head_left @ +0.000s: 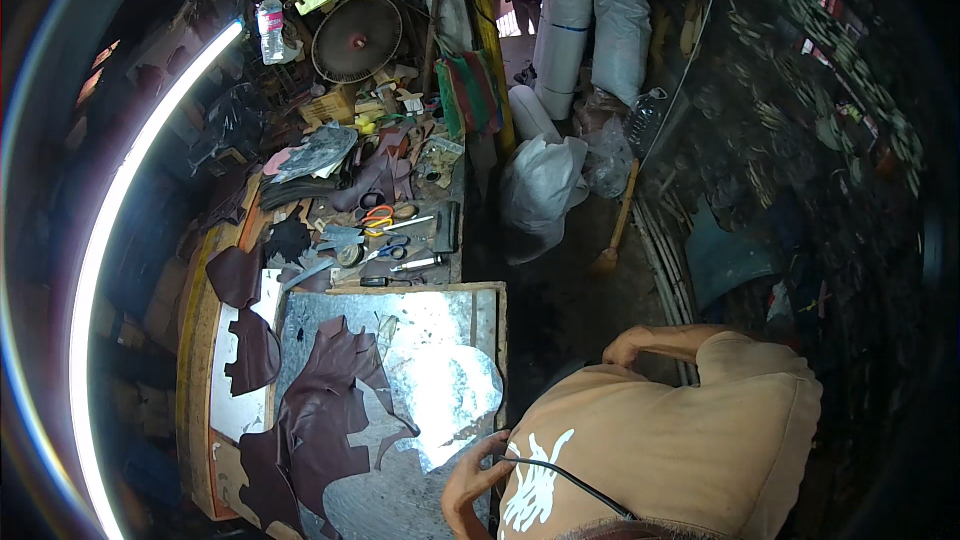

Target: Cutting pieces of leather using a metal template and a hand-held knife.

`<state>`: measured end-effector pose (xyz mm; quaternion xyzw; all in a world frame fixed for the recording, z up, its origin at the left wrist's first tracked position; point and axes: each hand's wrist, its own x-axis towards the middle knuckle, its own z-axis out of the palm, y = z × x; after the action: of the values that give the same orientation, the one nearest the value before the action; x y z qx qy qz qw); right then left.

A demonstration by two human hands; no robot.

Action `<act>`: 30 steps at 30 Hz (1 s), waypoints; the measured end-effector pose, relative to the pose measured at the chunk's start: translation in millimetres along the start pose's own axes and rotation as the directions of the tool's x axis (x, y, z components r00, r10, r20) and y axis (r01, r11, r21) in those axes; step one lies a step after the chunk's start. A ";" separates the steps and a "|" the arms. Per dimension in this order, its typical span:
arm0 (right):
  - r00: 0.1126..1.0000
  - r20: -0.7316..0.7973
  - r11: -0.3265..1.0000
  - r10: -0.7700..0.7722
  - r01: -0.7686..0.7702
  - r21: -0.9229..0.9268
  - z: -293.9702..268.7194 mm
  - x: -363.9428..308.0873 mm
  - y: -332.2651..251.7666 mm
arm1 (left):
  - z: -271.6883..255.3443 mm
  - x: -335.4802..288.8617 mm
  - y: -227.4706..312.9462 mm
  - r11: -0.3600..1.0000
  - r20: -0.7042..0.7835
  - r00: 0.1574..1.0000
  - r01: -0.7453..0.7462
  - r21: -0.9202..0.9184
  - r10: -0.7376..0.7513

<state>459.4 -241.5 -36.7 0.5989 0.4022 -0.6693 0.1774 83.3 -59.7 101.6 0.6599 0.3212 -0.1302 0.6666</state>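
Observation:
Beside the table's right edge, my left hand [472, 480] is bent in front of my tan shirt [660, 420], its fingers curled in a pinch. A thin black cord or rod [570, 478] runs from those fingers toward the lower edge; whether they grip it is unclear. My right hand [624, 345] rests with curled fingers at the far side of the shirt, and what it may hold is hidden. On the metal-topped table [345, 495] lies dark brown leather [320, 420] with an irregular cut outline. Smaller leather pieces [254, 348] lie on a white board to its left.
Behind the leather are orange-handled scissors [377, 219], other hand tools and piled scraps. A round fan [357, 38] stands farther back. A bright light tube [95, 270] arcs along the left. White sacks [545, 185] and a broom [622, 220] occupy the floor beyond.

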 end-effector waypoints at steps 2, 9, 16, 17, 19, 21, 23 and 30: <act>1.000 -0.009 1.000 -0.011 0.011 -0.020 -0.3 -0.3 -1.1 | 1.3 2.4 -10.2 0.995 -0.011 0.995 -0.098 -0.017 0.098; 1.000 -0.021 1.000 -0.022 0.021 -0.011 -1.4 8.8 2.6 | 3.3 -1.0 -7.4 0.988 -0.040 0.987 -0.157 -0.015 0.156; 1.000 0.023 1.000 -0.014 0.013 0.016 -5.6 -10.7 -13.9 | 0.0 -2.1 -10.8 0.995 -0.001 0.995 -0.099 -0.005 0.099; 1.000 0.022 1.000 -0.013 0.013 0.017 -4.9 -12.2 -15.8 | -0.1 -2.2 -8.9 0.994 0.000 0.994 -0.109 0.005 0.109; 0.999 -0.018 0.999 0.040 -0.040 -0.009 -3.5 -13.0 -18.2 | -0.4 -4.1 -2.3 0.998 0.003 0.998 -0.069 0.009 0.069; 1.000 -0.009 0.999 0.027 -0.027 -0.022 -4.5 -10.1 -16.1 | -1.1 -4.8 -1.6 1.000 0.003 1.000 -0.028 0.014 0.028; 1.000 0.002 0.999 0.014 -0.014 -0.033 -3.9 -3.8 -12.5 | -1.9 -2.9 -7.8 0.998 0.020 0.998 -0.067 0.005 0.067; 0.999 0.044 0.999 -0.002 0.004 -0.050 -4.6 9.1 -3.3 | 3.2 -4.0 -7.0 0.979 -0.035 0.980 -0.197 -0.050 0.195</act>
<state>458.0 -233.7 -44.0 0.5790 0.4158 -0.6722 0.2002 76.9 -64.5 98.1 0.6724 0.2678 -0.0456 0.6886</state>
